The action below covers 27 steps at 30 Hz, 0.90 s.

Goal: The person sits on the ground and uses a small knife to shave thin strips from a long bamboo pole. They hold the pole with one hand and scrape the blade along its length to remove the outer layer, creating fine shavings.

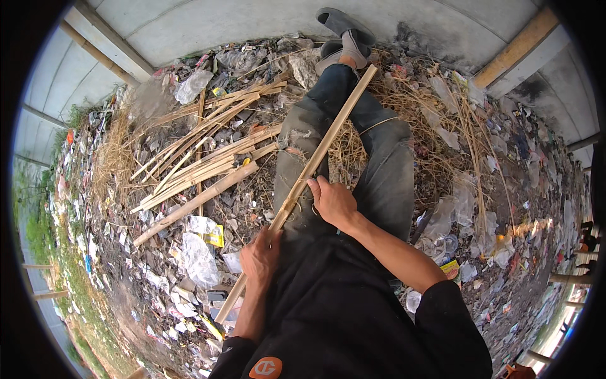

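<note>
A long split bamboo strip (322,148) lies slantwise across my lap, from beside my left hip up to my far foot. My left hand (260,256) is closed round its lower part. Farther up, my right hand (334,201) is curled at the strip's right edge, thumb against it and fingers partly hidden. Between the hands the strip's surface looks rough and darker. A thin curl shows just below my right fingers. My legs in worn dark trousers (385,151) stretch out beneath the strip.
Several split bamboo strips (208,158) lie in a pile on the left, with a rounder bamboo pole (196,203) nearest me. Dry straw (442,120) and plastic litter (201,260) cover the ground. A grey wall (252,22) stands beyond my sandals (344,25); a bamboo post (517,47) leans at the right.
</note>
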Motion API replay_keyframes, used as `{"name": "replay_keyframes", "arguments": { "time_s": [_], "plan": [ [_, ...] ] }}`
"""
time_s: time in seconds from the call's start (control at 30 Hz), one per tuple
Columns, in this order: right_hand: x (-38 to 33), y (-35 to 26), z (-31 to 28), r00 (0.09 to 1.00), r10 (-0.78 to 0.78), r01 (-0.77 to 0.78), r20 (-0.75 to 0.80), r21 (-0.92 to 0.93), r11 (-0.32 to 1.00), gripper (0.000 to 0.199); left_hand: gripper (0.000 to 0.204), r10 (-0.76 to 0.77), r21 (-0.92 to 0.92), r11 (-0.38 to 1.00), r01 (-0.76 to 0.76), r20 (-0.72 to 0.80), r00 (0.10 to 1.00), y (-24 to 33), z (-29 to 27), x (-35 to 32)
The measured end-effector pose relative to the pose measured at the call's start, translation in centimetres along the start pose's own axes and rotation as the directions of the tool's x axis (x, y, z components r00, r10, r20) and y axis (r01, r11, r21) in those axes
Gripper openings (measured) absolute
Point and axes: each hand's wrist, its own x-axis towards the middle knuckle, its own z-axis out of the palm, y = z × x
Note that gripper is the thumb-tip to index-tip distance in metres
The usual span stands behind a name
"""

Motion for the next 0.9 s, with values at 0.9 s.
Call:
{"name": "replay_keyframes", "arguments": {
  "time_s": [0.9],
  "plan": [
    [2.7, 0.5, -3.0, 0.995, 0.066, -0.056, -0.08, 0.129, 0.99, 0.053, 0.049, -0.045, -0.06, 0.997, 0.048, 0.041, 0.998, 0.6, 0.9, 0.1]
  ]
}}
